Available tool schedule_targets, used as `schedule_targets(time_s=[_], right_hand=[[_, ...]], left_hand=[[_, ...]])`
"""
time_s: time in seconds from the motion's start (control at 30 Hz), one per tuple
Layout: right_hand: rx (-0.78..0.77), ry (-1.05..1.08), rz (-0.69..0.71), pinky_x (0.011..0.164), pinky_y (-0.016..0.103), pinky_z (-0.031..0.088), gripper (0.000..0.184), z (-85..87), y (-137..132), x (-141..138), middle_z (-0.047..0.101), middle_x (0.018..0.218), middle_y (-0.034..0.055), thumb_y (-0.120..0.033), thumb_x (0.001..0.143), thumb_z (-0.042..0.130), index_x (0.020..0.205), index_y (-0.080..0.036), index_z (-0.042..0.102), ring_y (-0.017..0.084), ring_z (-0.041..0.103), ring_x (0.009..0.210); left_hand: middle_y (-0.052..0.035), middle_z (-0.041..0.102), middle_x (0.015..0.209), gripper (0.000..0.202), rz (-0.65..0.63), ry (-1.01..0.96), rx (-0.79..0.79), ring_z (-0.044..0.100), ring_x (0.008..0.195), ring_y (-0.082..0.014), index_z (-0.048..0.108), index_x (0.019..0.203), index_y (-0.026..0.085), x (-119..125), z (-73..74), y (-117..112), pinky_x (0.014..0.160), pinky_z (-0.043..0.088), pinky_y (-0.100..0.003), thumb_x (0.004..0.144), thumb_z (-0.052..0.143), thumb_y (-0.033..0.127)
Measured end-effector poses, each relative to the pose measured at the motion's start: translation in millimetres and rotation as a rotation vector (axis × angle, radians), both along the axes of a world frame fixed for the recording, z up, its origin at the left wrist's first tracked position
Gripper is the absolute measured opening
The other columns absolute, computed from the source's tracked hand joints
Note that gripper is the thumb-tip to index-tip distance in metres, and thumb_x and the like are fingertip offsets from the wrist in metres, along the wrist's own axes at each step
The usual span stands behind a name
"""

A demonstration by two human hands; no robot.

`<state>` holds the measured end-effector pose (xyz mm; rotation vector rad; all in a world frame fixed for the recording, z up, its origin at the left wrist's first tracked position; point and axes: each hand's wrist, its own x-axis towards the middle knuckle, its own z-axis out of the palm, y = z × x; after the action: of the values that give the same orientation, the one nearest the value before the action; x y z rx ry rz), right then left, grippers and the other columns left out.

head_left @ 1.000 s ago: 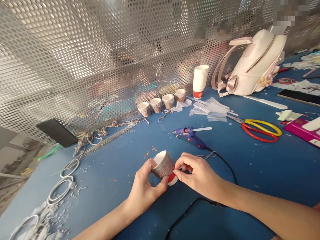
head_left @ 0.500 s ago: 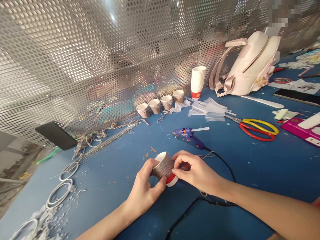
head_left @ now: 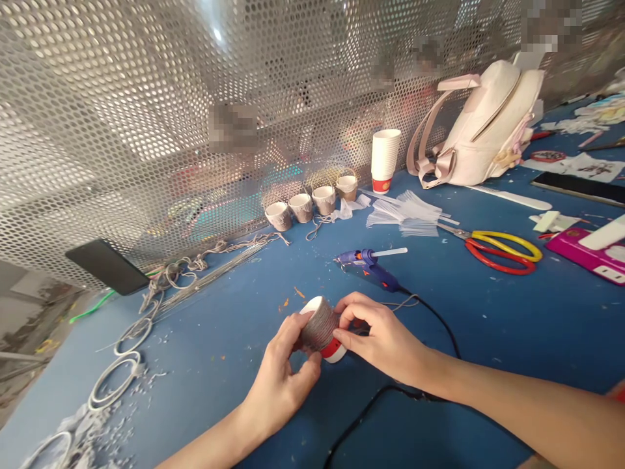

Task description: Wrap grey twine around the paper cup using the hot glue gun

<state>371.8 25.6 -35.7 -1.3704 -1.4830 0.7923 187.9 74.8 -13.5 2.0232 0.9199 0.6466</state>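
Cord-wrapped cup (head_left: pixel 321 327): in front of you, between your two hands and tilted, its open mouth toward the upper left and its base toward the lower right; whether it touches the blue table (head_left: pixel 219 391) you cannot tell.
Left hand (head_left: pixel 286 365): your grip is clamped on the cup, fingers over the mouth end, thumb low near the red band.
Right hand (head_left: pixel 375 332): your thumb and forefinger are close together against the cup's side, near the lower edge of the wrapping; whether they pinch a strand is too small to tell.
Loose cord (head_left: pixel 407 302): a thin grey loop shows on the table just behind your right hand.
Wrapped so far: by the look of it, most of the visible wall, in close turns from near the mouth downward.
Bare part: the red band (head_left: pixel 332 350) and the white edge at the base; judging by that, the covering is well along but not complete.
Glue gun (head_left: pixel 366 262): lying on the table beyond your hands, a pale stick in its back.
Small cups (head_left: pixel 301 209): four stand in a row by the mesh screen (head_left: pixel 146 150), with coverings on their outsides.
Stacked cups (head_left: pixel 385 156): unwrapped, to the right of that row.
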Motion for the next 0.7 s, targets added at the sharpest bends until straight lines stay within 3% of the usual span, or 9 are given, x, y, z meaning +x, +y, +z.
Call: schedule_targets(time_s=[0.27,0.43,0.57,0.7], right_hand=[[0.048,0.008,-0.022,0.068,0.024,0.048,0.015,3.9,1.2,2.1,0.062,0.090,0.0013,-0.017,0.082,0.061,0.068,-0.020,0.056,0.013,0.062,0.078],[0.159,0.042,0.008,0.069,0.024,0.049,0.016,5.9,-0.6,1.9,0.060,0.082,0.0014,-0.019,0.085,0.059,0.070,-0.019,0.057,0.012,0.060,0.074],[0.291,-0.034,0.121,0.073,0.028,0.049,0.014,7.1,-6.4,1.5,0.063,0.082,0.0035,-0.022,0.088,0.058,0.074,-0.019,0.059,0.015,0.061,0.077],[0.527,-0.195,0.225,0.076,0.033,0.048,0.014,22.3,-13.2,10.6,0.067,0.091,0.0078,-0.030,0.092,0.054,0.087,-0.019,0.061,0.018,0.062,0.082]], left_hand=[[0.0019,0.060,0.074,0.014,0.058,0.001,0.035,0.057,0.062,-0.0123,0.058,0.090,0.021,6.6,-2.5,1.1,0.059,0.050,-0.024,0.077,0.057,0.020],[0.0006,0.060,0.075,0.015,0.135,0.023,0.121,0.056,0.063,-0.0129,0.058,0.092,0.020,5.6,-3.9,5.0,0.061,0.050,-0.025,0.076,0.057,0.020],[0.0013,0.057,0.074,0.014,0.139,0.057,0.184,0.056,0.063,-0.0136,0.056,0.091,0.021,2.4,-10.4,8.7,0.061,0.050,-0.026,0.077,0.056,0.022],[0.0009,0.057,0.078,0.022,0.136,0.048,0.220,0.056,0.066,-0.0141,0.053,0.097,0.021,-0.9,-14.7,11.9,0.063,0.051,-0.028,0.076,0.055,0.020]])
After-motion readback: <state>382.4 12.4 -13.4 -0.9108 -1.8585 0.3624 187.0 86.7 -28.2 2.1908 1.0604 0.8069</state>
